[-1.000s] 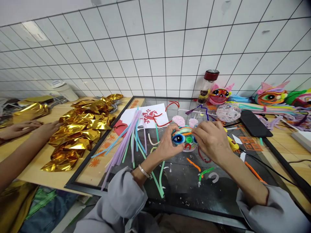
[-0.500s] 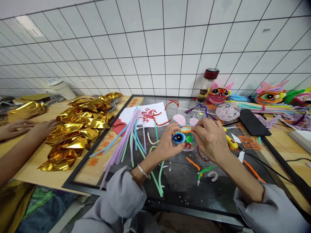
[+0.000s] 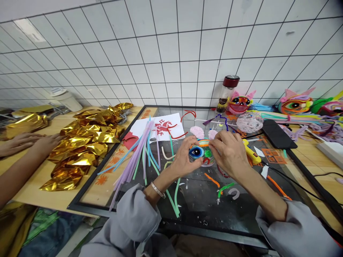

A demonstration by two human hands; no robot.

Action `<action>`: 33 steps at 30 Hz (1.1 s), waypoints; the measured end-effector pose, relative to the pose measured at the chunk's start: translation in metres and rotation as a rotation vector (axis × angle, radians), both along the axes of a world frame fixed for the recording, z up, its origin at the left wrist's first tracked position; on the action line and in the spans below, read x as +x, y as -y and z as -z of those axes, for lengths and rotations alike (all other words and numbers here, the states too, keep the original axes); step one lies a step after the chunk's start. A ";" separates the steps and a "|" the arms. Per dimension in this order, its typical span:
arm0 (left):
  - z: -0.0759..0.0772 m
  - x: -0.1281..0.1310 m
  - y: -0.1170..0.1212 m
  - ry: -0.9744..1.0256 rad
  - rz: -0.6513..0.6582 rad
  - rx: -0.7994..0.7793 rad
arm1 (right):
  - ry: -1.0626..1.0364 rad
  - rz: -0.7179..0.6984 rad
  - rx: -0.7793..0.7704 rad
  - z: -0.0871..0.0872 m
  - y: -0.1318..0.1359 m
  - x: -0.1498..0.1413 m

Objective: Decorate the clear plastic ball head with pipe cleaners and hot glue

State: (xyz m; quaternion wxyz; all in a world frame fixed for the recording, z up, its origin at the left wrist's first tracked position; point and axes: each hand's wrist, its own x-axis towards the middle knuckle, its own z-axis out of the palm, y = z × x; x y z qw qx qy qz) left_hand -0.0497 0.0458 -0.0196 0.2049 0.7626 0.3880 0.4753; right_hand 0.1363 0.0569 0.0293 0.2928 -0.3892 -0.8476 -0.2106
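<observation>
A small colourful craft face [image 3: 202,152] made of pipe cleaners, with a big blue eye and a green nose, is held over the black work mat [image 3: 198,200]. My left hand [image 3: 183,160] grips its left side, fingers curled under the eye. My right hand [image 3: 227,153] is closed on its right and top edge, fingertips pinched at the orange rim. Two pink shell-like ears [image 3: 197,132] lie just behind it.
A bundle of purple, blue and green pipe cleaners [image 3: 139,157] lies left of my hands beside a white sheet with red cut-outs [image 3: 160,128]. A yellow glue gun [image 3: 250,151], black phone [image 3: 278,134], jar [image 3: 226,93] and finished masks [image 3: 294,103] sit right. Another person's hands [image 3: 26,142] rest by gold foil [image 3: 85,142].
My right hand's fingertips have shifted slightly up along the craft face's top rim. The view has drifted a little. The other person's hands have barely moved.
</observation>
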 end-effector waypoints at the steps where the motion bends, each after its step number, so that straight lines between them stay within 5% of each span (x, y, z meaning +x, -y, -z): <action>1: 0.000 0.000 0.000 -0.001 0.001 0.005 | 0.002 0.002 -0.004 0.000 0.000 0.000; 19: -0.002 -0.001 0.001 -0.052 -0.015 -0.030 | -0.018 0.011 -0.036 0.005 0.000 -0.002; 29: -0.005 -0.002 0.003 -0.094 -0.034 -0.059 | -0.306 -0.087 -0.194 -0.004 -0.001 0.021; 33: -0.005 -0.002 0.003 -0.093 -0.047 -0.061 | -0.182 -0.081 -0.143 -0.009 0.001 0.027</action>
